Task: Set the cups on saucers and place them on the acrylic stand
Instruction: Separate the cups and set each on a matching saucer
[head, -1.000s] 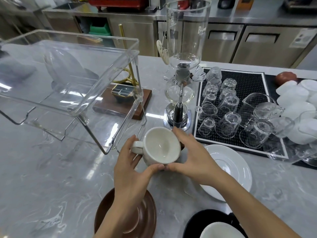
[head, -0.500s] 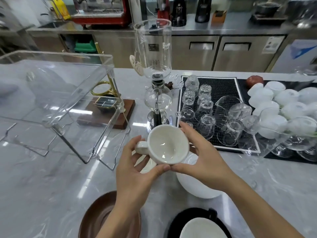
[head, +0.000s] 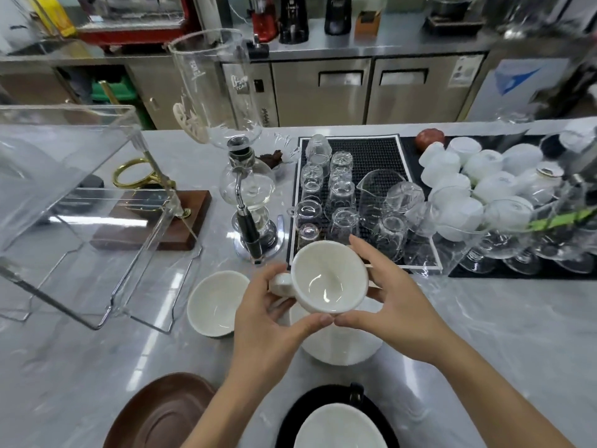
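Both hands hold a white cup (head: 329,279) tilted above the white saucer (head: 342,347); the left hand (head: 268,321) pinches near its handle, thumb under the rim; the right hand (head: 394,305) curls round the far side; a second white cup (head: 216,303) stands on the marble counter (head: 80,367) just left; the acrylic stand (head: 74,202) sits further left, holding no cups

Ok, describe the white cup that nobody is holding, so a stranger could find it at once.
Start at the big clear acrylic stand on the left of the marble counter. Just off its near right corner sits a white cup, left of both hands. Unlike the held cup, it rests alone on the counter, upright and empty.
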A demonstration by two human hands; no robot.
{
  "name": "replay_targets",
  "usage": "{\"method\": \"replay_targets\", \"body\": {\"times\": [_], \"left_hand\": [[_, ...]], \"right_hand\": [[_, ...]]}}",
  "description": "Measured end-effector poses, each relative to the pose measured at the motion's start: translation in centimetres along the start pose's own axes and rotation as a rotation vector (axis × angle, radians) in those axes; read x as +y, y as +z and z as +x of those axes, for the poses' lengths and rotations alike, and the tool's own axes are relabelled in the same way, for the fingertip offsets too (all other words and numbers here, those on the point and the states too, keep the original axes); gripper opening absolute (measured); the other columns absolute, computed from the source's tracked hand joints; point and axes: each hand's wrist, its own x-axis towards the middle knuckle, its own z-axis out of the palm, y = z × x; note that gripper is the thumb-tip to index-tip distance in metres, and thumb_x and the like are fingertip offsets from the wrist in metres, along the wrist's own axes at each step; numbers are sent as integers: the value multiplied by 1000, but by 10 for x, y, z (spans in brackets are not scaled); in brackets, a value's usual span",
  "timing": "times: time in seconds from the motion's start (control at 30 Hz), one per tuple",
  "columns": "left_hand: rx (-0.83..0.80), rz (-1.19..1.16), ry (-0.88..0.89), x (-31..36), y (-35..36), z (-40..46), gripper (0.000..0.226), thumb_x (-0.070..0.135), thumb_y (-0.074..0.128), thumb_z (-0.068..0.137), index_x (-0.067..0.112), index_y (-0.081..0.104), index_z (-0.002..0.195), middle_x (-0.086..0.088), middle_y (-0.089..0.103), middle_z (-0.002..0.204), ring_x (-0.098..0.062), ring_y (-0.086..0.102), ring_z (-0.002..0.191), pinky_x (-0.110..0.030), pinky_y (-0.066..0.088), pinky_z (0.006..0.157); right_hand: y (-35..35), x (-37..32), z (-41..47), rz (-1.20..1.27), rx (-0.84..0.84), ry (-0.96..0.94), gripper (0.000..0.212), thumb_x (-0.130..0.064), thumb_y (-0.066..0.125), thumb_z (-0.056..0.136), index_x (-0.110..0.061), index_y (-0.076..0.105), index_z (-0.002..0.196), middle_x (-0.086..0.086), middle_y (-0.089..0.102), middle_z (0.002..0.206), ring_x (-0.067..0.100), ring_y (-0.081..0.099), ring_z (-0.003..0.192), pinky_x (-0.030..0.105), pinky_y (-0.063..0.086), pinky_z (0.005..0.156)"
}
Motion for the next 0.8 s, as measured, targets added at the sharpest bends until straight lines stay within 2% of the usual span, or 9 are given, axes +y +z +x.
{"method": "replay_targets", "body": {"times": [0.17,0.33,0.47,0.67,0.8], "left_hand": [[-45,85,5,-8,11,3,72,39,95,45,48,61,108,-1,67,120,-17,70,108,-29,58,92],[-99,133,-39,-20,15,5,72,38,94,46,42,63,110,4,67,117,-15,69,107,-36,58,93],[-130,159,-78,-25,15,5,71,38,94,44,44,62,107,4,70,114,-13,69,105,-37,58,95],[-150,173,-97,-31,12,7,68,36,95,46,50,61,103,1,72,111,-12,70,105,-38,57,96],[-171,198,-96,-34,10,7,64,29,96,49,45,62,101,5,74,107,-9,70,103,-32,57,93]], "right_hand": [[-5,16,-4,15,11,33,108,-15,92,62,-39,32,148,-26,40,149,-6,43,133,26,46,106],[-3,33,-7,28,18,61,106,-20,92,60,-45,34,145,-32,39,146,-7,42,133,27,44,107],[1,41,-9,6,19,77,108,-38,88,54,-45,34,147,-30,39,148,-5,40,136,33,44,110],[6,46,-10,-53,24,72,106,-37,87,57,-44,33,147,-25,39,149,-1,38,138,38,45,110],[6,46,-9,-110,14,56,107,-42,86,58,-45,29,149,-27,35,151,-3,34,140,41,41,113]]}}
